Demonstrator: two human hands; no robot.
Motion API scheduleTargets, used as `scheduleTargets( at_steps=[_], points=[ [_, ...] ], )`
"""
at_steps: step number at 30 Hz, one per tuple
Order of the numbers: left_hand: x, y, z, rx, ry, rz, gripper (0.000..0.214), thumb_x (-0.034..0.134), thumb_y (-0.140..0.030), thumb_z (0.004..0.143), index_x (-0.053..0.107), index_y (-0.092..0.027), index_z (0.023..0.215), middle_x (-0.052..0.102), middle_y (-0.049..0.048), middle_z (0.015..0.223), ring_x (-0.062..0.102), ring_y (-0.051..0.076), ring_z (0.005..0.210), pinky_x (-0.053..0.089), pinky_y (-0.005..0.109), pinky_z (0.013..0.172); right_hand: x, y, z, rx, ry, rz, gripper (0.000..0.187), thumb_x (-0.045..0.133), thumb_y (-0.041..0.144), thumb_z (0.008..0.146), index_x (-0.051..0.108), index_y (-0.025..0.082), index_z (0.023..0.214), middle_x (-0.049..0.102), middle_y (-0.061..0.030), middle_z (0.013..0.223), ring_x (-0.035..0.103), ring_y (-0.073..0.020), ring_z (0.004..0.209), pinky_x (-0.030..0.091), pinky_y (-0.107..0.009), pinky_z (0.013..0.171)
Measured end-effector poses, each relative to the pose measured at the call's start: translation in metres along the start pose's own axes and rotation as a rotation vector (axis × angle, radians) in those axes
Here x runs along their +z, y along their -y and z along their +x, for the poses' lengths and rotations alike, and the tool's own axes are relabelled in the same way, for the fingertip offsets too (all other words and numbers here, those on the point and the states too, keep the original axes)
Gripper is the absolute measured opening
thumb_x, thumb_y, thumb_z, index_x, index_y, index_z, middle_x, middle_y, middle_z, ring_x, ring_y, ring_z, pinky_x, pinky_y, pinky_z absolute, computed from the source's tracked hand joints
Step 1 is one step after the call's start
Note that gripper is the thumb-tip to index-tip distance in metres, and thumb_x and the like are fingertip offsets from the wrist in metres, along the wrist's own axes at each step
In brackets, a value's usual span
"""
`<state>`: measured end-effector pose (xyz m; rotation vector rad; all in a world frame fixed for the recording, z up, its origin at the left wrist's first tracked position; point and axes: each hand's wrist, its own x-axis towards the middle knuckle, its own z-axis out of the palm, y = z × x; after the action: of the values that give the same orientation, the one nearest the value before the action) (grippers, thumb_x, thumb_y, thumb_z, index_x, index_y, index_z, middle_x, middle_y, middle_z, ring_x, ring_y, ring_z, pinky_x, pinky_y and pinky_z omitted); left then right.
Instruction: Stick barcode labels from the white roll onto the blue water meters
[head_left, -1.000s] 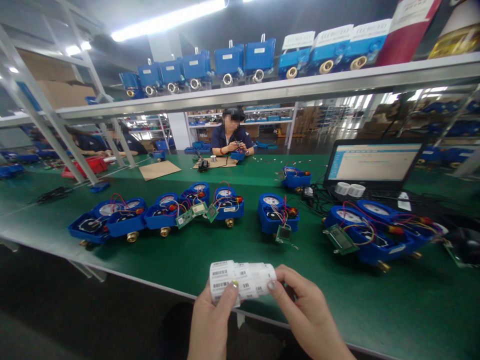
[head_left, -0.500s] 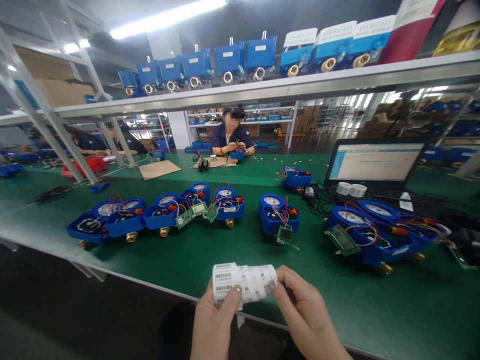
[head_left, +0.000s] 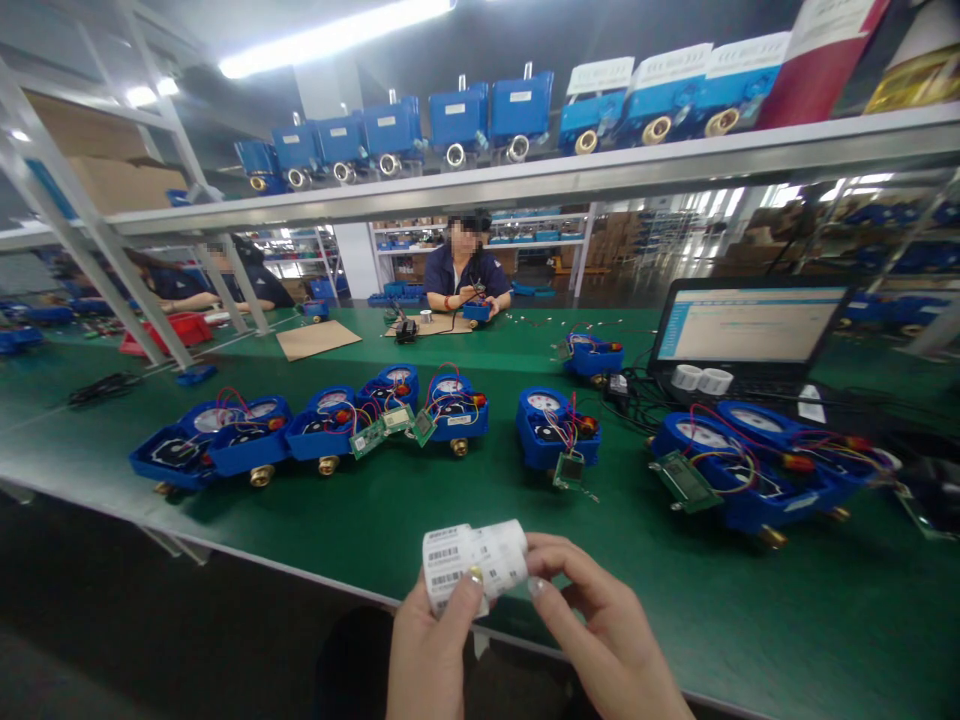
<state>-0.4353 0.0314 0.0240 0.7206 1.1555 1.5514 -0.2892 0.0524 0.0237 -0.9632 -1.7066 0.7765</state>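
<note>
In front of me, above the table's near edge, is a strip of white barcode labels (head_left: 448, 560) whose right end curls over in a loose roll. My left hand (head_left: 439, 630) pinches its left part, thumb on the printed face. My right hand (head_left: 600, 620) is at the curled right end, its thumb apart from the index finger and off the paper. Its fingertips reach the edge of the curl; whether they touch it is hidden. Just beyond stands an opened blue water meter (head_left: 541, 440) with coloured wires and a small green circuit board (head_left: 570, 468) hanging out.
Several more opened blue meters (head_left: 319, 430) line the green table (head_left: 300, 540) on the left, others (head_left: 750, 480) on the right. A laptop (head_left: 750, 325) with two white label rolls (head_left: 701, 379) stands behind. Overhead, a shelf (head_left: 487, 180) holds closed meters. A co-worker (head_left: 465, 270) sits opposite.
My right thumb has come off the label strip, and its right end has curled back toward my left hand. My left hand keeps its hold. The co-worker opposite has shifted their hands slightly.
</note>
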Motion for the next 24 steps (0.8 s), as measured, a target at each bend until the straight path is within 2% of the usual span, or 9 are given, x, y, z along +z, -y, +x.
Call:
scheduleTargets(
  at_steps=[2, 6, 9, 12, 16, 19, 21, 23, 24],
  points=[
    [0.0, 0.001, 0.0, -0.003, -0.002, 0.002, 0.05, 0.078, -0.042, 0.062, 0.069, -0.012, 0.101, 0.072, 0.0131, 0.093, 0.065, 0.026, 0.084, 0.049, 0.036, 0.082, 0.0, 0.003, 0.002, 0.017, -0.046, 0.02, 0.013, 0.054, 0.028, 0.084, 0.064, 0.019, 0.084, 0.063, -0.0082, 0.103, 0.062, -0.0178, 0.086, 0.047, -0.019, 0.057],
    [-0.001, 0.004, 0.001, -0.006, 0.024, 0.014, 0.049, 0.077, -0.043, 0.062, 0.07, -0.011, 0.098, 0.072, 0.0136, 0.091, 0.064, 0.026, 0.082, 0.05, 0.035, 0.076, 0.001, 0.007, 0.007, 0.022, -0.102, 0.061, 0.016, 0.059, 0.029, 0.079, 0.063, 0.019, 0.068, 0.063, -0.0051, 0.082, 0.06, -0.015, 0.069, 0.042, -0.019, 0.049],
    [-0.002, 0.005, 0.002, -0.009, 0.028, 0.03, 0.049, 0.077, -0.044, 0.061, 0.07, -0.01, 0.097, 0.072, 0.0139, 0.09, 0.064, 0.026, 0.081, 0.05, 0.034, 0.074, 0.0, 0.008, 0.008, 0.024, -0.131, 0.041, 0.016, 0.061, 0.028, 0.076, 0.06, 0.018, 0.063, 0.062, -0.004, 0.077, 0.057, -0.0138, 0.064, 0.04, -0.02, 0.049],
    [-0.003, 0.004, 0.002, 0.002, 0.023, 0.054, 0.049, 0.076, -0.044, 0.064, 0.069, -0.011, 0.1, 0.072, 0.0134, 0.092, 0.064, 0.026, 0.084, 0.049, 0.036, 0.08, -0.003, 0.004, 0.007, 0.04, -0.126, 0.069, 0.016, 0.063, 0.029, 0.075, 0.06, 0.019, 0.063, 0.062, -0.0038, 0.076, 0.057, -0.0144, 0.064, 0.041, -0.021, 0.05],
    [-0.003, 0.003, 0.002, 0.001, 0.027, 0.061, 0.05, 0.074, -0.045, 0.066, 0.068, -0.011, 0.103, 0.071, 0.0129, 0.094, 0.064, 0.026, 0.085, 0.048, 0.037, 0.083, -0.006, -0.004, 0.004, 0.11, -0.143, 0.126, 0.022, 0.062, 0.039, 0.079, 0.061, 0.018, 0.07, 0.062, -0.0038, 0.073, 0.056, -0.015, 0.062, 0.043, -0.022, 0.052],
    [-0.002, 0.003, 0.002, -0.003, 0.087, 0.045, 0.049, 0.074, -0.044, 0.064, 0.068, -0.011, 0.101, 0.071, 0.0132, 0.092, 0.064, 0.027, 0.085, 0.049, 0.037, 0.082, -0.004, -0.007, 0.001, 0.108, -0.19, 0.133, 0.022, 0.063, 0.039, 0.079, 0.056, 0.019, 0.073, 0.058, -0.0014, 0.066, 0.053, -0.0135, 0.058, 0.043, -0.021, 0.05],
    [0.0, 0.001, 0.001, 0.003, 0.118, 0.068, 0.045, 0.072, -0.04, 0.065, 0.069, -0.011, 0.099, 0.072, 0.0126, 0.089, 0.065, 0.027, 0.084, 0.05, 0.036, 0.081, -0.003, -0.007, -0.001, 0.074, -0.15, 0.144, 0.017, 0.061, 0.035, 0.081, 0.053, 0.019, 0.078, 0.058, -0.0008, 0.069, 0.055, -0.0134, 0.06, 0.045, -0.02, 0.052],
    [0.003, -0.002, -0.001, 0.018, 0.112, 0.122, 0.038, 0.07, -0.036, 0.066, 0.07, -0.012, 0.095, 0.072, 0.0109, 0.085, 0.065, 0.027, 0.083, 0.05, 0.034, 0.078, -0.003, -0.006, -0.002, 0.049, -0.081, 0.114, 0.012, 0.055, 0.03, 0.085, 0.055, 0.02, 0.092, 0.062, -0.0013, 0.075, 0.058, -0.0135, 0.064, 0.046, -0.02, 0.054],
    [0.005, -0.004, -0.002, 0.032, 0.101, 0.151, 0.035, 0.069, -0.035, 0.066, 0.07, -0.012, 0.093, 0.072, 0.0098, 0.083, 0.066, 0.027, 0.082, 0.05, 0.033, 0.077, -0.004, -0.005, -0.002, 0.031, -0.058, 0.075, 0.015, 0.053, 0.028, 0.086, 0.056, 0.021, 0.099, 0.064, -0.0015, 0.078, 0.059, -0.0133, 0.065, 0.046, -0.02, 0.055]
  ],
)
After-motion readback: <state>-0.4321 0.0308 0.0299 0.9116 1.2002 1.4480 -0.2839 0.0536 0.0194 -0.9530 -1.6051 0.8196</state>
